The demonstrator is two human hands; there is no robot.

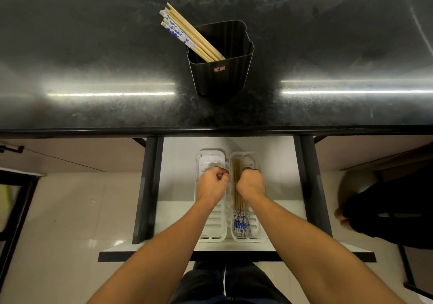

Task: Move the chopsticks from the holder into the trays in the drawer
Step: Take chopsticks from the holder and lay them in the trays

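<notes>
Two trays point(212, 228), one holder point(220, 69), two hands point(212, 183).

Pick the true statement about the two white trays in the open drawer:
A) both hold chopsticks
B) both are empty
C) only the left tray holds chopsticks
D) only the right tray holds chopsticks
D: a bundle of chopsticks lies lengthwise in the right tray, while the left tray shows only its bare slotted floor; more chopsticks remain in the black holder on the counter.
</notes>
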